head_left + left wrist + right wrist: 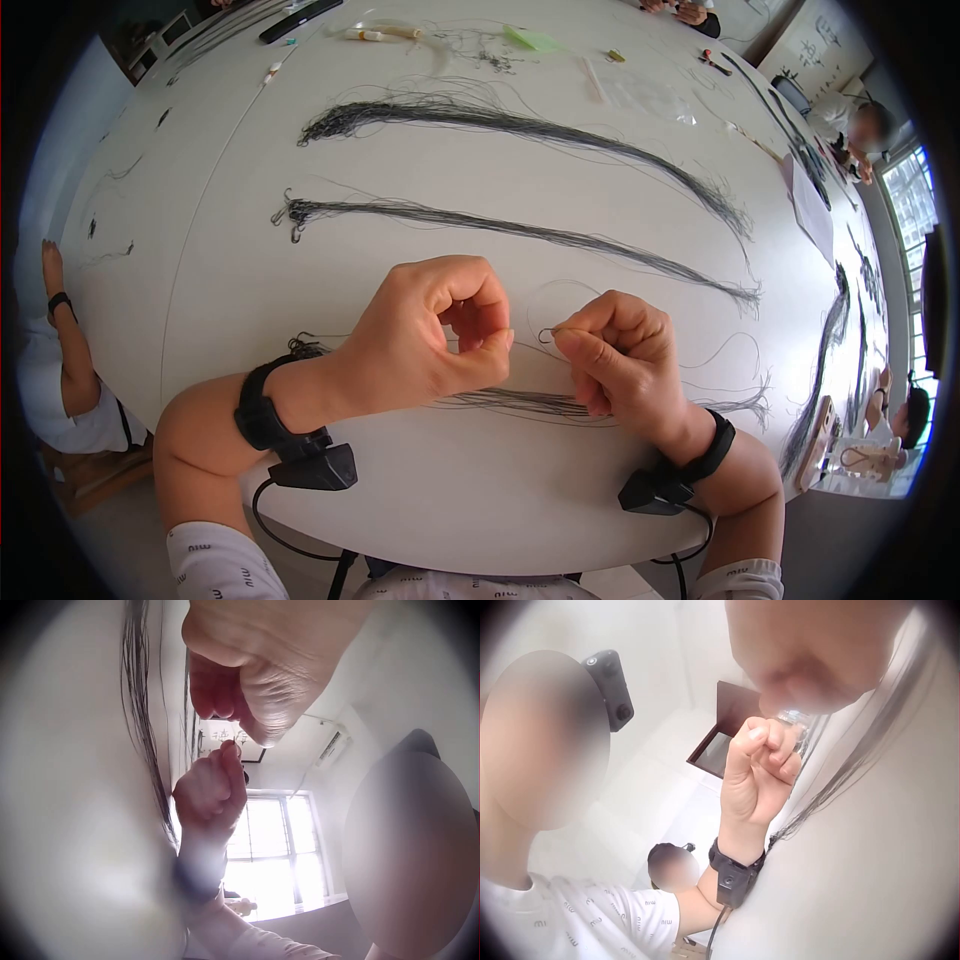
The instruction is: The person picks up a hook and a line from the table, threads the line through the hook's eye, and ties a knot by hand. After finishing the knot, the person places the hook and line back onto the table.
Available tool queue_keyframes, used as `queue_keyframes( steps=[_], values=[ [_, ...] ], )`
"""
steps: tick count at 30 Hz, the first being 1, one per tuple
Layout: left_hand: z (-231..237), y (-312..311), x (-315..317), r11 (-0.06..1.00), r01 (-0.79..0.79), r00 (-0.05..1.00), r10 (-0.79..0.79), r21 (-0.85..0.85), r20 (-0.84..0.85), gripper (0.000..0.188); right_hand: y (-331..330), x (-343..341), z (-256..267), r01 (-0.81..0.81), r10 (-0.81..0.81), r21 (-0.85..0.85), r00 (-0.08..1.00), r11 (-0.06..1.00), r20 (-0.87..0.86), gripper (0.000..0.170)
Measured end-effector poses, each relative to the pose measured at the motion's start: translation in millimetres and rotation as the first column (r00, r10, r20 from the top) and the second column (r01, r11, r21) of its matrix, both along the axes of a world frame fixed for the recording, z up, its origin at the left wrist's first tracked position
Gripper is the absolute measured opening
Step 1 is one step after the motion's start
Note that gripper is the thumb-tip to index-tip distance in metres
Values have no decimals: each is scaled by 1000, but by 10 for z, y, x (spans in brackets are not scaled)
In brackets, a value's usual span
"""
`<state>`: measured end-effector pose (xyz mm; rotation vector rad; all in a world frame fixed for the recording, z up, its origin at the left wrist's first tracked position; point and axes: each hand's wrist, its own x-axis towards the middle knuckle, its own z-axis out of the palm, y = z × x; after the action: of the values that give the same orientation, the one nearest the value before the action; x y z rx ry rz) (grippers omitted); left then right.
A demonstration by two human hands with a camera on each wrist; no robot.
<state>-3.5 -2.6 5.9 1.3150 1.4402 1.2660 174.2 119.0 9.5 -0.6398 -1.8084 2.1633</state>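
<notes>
A small dark hook (546,336) juts from the fingertips of a person's right hand (625,360), held above a broad white worktop, between the two hands and nearer the right. Its long axis appears to run left to right, roughly along the near edge, with the bend toward the left hand (430,320). The right hand's grip is closed, thumb and forefinger pinching the hook. The left hand's grip is closed too, thumb and forefinger curled into a ring with tips meeting; whether a fine strand lies between them is too small to tell.

Beyond the hands, a thin bundle of dark strands (500,225) stretches across the pale worktop (250,250), hooks (295,212) clustered at its left end. A thicker bundle (500,122) lies farther off, and a near bundle (520,403) passes partly behind the hands. A white sheet (808,210) rests at the right. Other people sit around the edge, in a room with a bright barred window (912,210) and a board bearing dark writing (815,45).
</notes>
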Motion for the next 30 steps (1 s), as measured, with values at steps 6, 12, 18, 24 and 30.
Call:
queue_keyframes(
  steps=[6,12,18,24,30],
  values=[
    [-11,46,41,992,-31,983,52,122,-175,14,-11,-16,26,14,-12,-52,999,999,41,12],
    [-25,54,67,968,18,953,60,252,-298,23,1,-6,16,-66,69,-59,996,996,51,14],
    [-80,70,46,892,110,907,90,438,-411,19,-7,-13,27,-83,86,-70,995,994,52,15],
    [-47,54,65,932,37,954,75,360,-291,11,8,-9,40,-97,106,-160,993,982,49,17],
    [-21,45,76,941,27,958,72,336,-279,9,9,-3,30,-118,123,-166,992,979,20,16]
  ],
)
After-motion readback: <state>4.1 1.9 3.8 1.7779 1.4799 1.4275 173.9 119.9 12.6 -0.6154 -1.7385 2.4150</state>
